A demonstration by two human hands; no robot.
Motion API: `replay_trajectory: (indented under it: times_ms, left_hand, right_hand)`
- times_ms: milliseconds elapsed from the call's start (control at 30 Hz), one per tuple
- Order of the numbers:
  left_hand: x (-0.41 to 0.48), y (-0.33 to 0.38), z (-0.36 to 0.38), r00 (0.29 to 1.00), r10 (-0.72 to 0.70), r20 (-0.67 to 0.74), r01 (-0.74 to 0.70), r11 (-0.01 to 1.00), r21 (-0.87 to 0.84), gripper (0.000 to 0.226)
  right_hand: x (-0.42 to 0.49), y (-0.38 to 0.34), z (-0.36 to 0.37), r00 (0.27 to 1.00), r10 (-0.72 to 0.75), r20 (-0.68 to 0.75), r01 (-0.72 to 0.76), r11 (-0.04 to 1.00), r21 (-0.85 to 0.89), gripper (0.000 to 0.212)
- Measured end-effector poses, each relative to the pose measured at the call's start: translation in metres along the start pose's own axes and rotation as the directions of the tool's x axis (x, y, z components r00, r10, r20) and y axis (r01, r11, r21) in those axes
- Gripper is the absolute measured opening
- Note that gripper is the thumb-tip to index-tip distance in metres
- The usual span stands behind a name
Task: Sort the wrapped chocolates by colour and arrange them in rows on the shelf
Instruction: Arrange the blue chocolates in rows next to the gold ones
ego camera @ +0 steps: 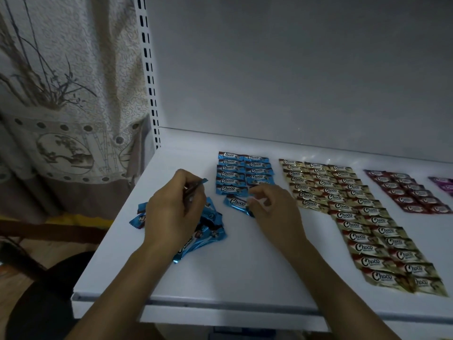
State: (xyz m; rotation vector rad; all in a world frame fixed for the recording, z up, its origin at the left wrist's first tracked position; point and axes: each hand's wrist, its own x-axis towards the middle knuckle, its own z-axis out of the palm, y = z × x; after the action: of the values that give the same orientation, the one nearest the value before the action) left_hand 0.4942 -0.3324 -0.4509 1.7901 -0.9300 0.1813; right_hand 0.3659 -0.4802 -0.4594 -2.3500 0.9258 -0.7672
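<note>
On the white shelf [245,261] lie blue chocolates in two neat rows [242,173]. A loose heap of blue chocolates [208,231] sits left of centre, partly under my left hand [176,212]. That hand pinches a blue chocolate [198,184] edge-on above the heap. My right hand [272,207] has its fingers curled and pinches the right end of another blue chocolate [236,202], which lies just below the blue rows.
Gold chocolates [355,217] lie in long rows to the right, then dark red ones [407,192] and a few purple ones [445,186] at the right edge. A slotted upright [149,69] and a patterned curtain [68,94] stand left. The shelf's front edge [220,303] is near me.
</note>
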Motion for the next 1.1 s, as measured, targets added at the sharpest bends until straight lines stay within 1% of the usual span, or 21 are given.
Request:
replay_trajectory:
  times_ms: [67,133,200,267,467,533,567,600,633,667,700,733,800,833,867,900,933,1000,1067,1100]
  left_hand:
    - [0.001,-0.005,0.002,0.998,0.066,-0.014,-0.065,0.998,0.006,0.007]
    - [0.002,-0.008,0.003,0.992,0.124,-0.009,-0.124,0.992,-0.004,0.016]
    - [0.001,-0.008,0.002,0.989,0.148,-0.010,-0.149,0.989,-0.026,0.020]
    - [0.000,-0.008,0.000,0.989,0.144,-0.026,-0.144,0.989,-0.026,0.024]
    - [-0.002,-0.008,0.000,0.998,0.041,-0.036,-0.043,0.997,-0.059,0.033]
    - [-0.004,-0.005,-0.002,1.000,0.016,-0.025,-0.019,0.995,-0.102,0.036]
    - [-0.004,-0.003,-0.003,1.000,0.017,-0.016,-0.019,0.992,-0.129,0.035]
    - [-0.004,-0.001,-0.004,1.000,0.028,-0.011,-0.029,0.988,-0.149,0.031]
    - [-0.004,0.001,-0.005,0.999,0.040,-0.011,-0.041,0.986,-0.163,0.026]
    - [-0.003,0.002,-0.006,0.998,0.056,-0.016,-0.057,0.984,-0.170,0.021]
    - [-0.001,0.004,-0.006,0.996,0.088,-0.023,-0.091,0.981,-0.172,0.018]
    - [0.001,0.005,-0.007,0.990,0.138,-0.029,-0.141,0.976,-0.167,0.016]
    - [0.004,0.010,-0.010,0.962,0.270,-0.030,-0.272,0.954,-0.129,0.021]
    - [0.004,0.011,-0.010,0.946,0.323,-0.028,-0.324,0.938,-0.121,0.025]
    - [0.005,0.013,-0.010,0.939,0.342,-0.022,-0.342,0.930,-0.134,0.025]
    - [0.004,0.016,-0.010,0.947,0.320,-0.015,-0.318,0.933,-0.167,0.024]
    - [0.003,0.018,-0.010,0.965,0.263,-0.010,-0.258,0.941,-0.220,0.022]
    - [0.000,0.022,-0.009,0.995,0.104,0.003,-0.097,0.939,-0.331,0.018]
    - [-0.001,0.025,-0.006,1.000,-0.010,0.003,0.010,0.903,-0.429,0.010]
    - [-0.001,0.026,-0.004,0.999,-0.048,0.000,0.043,0.883,-0.467,0.011]
  right_hand:
    - [-0.002,-0.003,-0.001,0.994,-0.108,-0.032,0.106,0.992,-0.063,0.026]
    - [0.000,-0.003,0.000,0.979,-0.201,0.022,0.202,0.968,-0.149,0.027]
    - [0.004,-0.003,0.004,0.966,-0.242,0.096,0.258,0.941,-0.221,0.023]
    - [0.009,-0.005,0.009,0.961,-0.255,0.108,0.273,0.938,-0.213,0.021]
    - [0.012,-0.005,0.021,0.956,-0.291,0.026,0.289,0.932,-0.218,0.019]
    - [0.011,-0.008,0.020,0.953,-0.302,-0.004,0.293,0.929,-0.225,0.023]
    - [0.011,-0.011,0.017,0.948,-0.317,-0.016,0.308,0.933,-0.186,0.026]
    - [0.009,-0.017,0.012,0.947,-0.320,-0.017,0.317,0.945,-0.083,0.028]
    - [0.007,-0.025,0.007,0.955,-0.296,0.001,0.295,0.953,0.074,0.030]
    - [0.004,-0.034,0.002,0.966,-0.256,0.046,0.237,0.937,0.256,0.031]
    - [0.002,-0.044,-0.002,0.972,-0.213,0.100,0.155,0.899,0.410,0.031]
    - [0.001,-0.051,-0.004,0.973,-0.185,0.135,0.095,0.861,0.499,0.028]
    - [-0.001,-0.062,-0.006,0.974,-0.183,0.130,0.074,0.808,0.585,0.012]
    - [-0.001,-0.067,-0.008,0.976,-0.189,0.106,0.086,0.785,0.613,0.014]
    - [0.000,-0.069,-0.010,0.978,-0.191,0.082,0.096,0.767,0.634,0.017]
    - [0.001,-0.070,-0.012,0.982,-0.175,0.074,0.085,0.754,0.652,0.019]
    - [0.002,-0.071,-0.014,0.985,-0.147,0.086,0.051,0.738,0.673,0.021]
    - [0.002,-0.072,-0.018,0.991,-0.061,0.117,-0.043,0.688,0.724,0.021]
    - [0.002,-0.069,-0.022,0.991,0.016,0.134,-0.113,0.638,0.762,0.019]
    - [0.002,-0.066,-0.024,0.988,0.036,0.151,-0.141,0.619,0.773,0.017]
